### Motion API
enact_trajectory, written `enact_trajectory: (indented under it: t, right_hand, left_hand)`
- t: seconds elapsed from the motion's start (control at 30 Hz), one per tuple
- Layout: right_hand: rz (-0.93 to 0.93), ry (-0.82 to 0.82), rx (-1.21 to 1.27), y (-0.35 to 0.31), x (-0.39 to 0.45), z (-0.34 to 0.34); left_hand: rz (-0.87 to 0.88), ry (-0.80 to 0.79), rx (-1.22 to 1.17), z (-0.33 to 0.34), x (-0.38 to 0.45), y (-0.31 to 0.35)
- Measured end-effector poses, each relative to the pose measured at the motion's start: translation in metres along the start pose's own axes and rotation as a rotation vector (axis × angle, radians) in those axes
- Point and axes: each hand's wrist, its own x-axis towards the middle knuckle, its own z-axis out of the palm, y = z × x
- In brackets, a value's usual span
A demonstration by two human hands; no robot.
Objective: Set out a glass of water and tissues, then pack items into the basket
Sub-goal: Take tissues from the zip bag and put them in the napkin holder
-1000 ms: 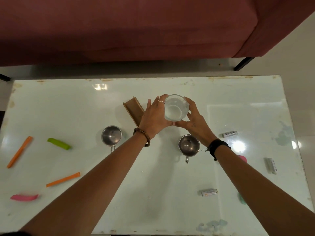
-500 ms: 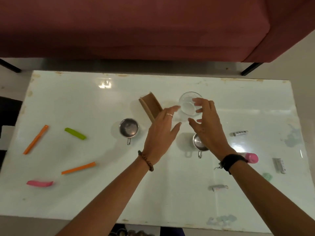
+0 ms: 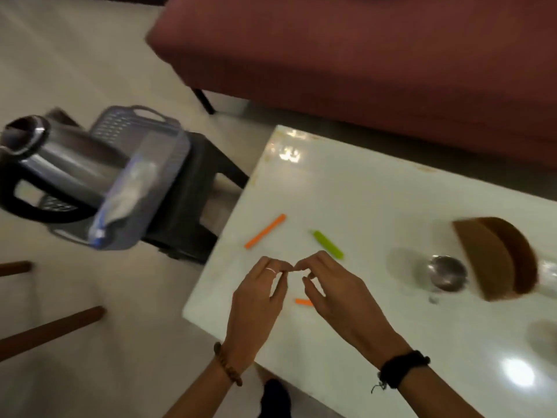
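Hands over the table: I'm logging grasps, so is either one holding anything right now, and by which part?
Neither: the left hand and right hand hover with fingers loosely curled, fingertips nearly meeting, nothing visibly between them.

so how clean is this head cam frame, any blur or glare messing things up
Head view: strong motion blur smears the kettle, the grey basket and the brown holder at the edges; the hands stay fairly sharp, left hand, right hand. Head view: ceiling-light glare blooms on the glossy white table near its far corner and at the lower right.
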Motion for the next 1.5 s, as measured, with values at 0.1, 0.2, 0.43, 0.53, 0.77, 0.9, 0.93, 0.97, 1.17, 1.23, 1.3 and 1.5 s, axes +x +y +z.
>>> enact_trajectory:
  t: [0.1,0.2,0.43,0.53,0.77,0.9,0.93,0.97,1.17,1.23,1.3,1.5]
  right_hand:
    - [-0.118,-0.105,-0.004,-0.050,0.063,0.037]
    - [-0.198,-0.159,-0.042,-0.093,0.125,0.071]
    - [-0.385,-0.059,-0.280,-0.157,0.232,0.120]
    - [-0.431,0.052,-0.346,-0.175,0.257,0.131]
    - [-0.519,0.302,-0.547,-0.174,0.251,0.109]
    - [-0.475,0.391,-0.345,-0.165,0.221,0.079]
    - [-0.448,0.370,-0.298,-0.165,0.214,0.073]
    - [-0.429,0.337,-0.267,-0.166,0.207,0.068]
    - [-0.468,0.027,-0.394,-0.175,0.211,0.080]
    - [-0.504,-0.031,-0.504,-0.180,0.226,0.095]
    - [-0.482,-0.052,-0.593,-0.183,0.240,0.110]
    - [-0.456,0.044,-0.577,-0.206,0.276,0.122]
  left_hand:
    - [-0.131,0.063,0.025,-0.056,0.015,-0.058]
    - [0.019,0.227,0.244,-0.111,0.035,-0.111]
    - [-0.093,0.375,0.515,-0.184,0.079,-0.196]
    - [-0.123,0.369,0.358,-0.192,0.087,-0.211]
    - [-0.037,0.427,0.039,-0.215,0.094,-0.189]
    - [0.067,0.565,-0.056,-0.221,0.092,-0.173]
    - [0.051,0.538,-0.085,-0.223,0.091,-0.172]
    - [-0.008,0.464,-0.115,-0.223,0.092,-0.174]
    - [-0.313,-0.029,0.164,-0.195,0.096,-0.189]
    - [-0.311,0.081,0.158,-0.190,0.095,-0.193]
    - [-0.293,0.145,0.128,-0.193,0.094,-0.198]
    - [-0.187,0.392,0.028,-0.225,0.102,-0.195]
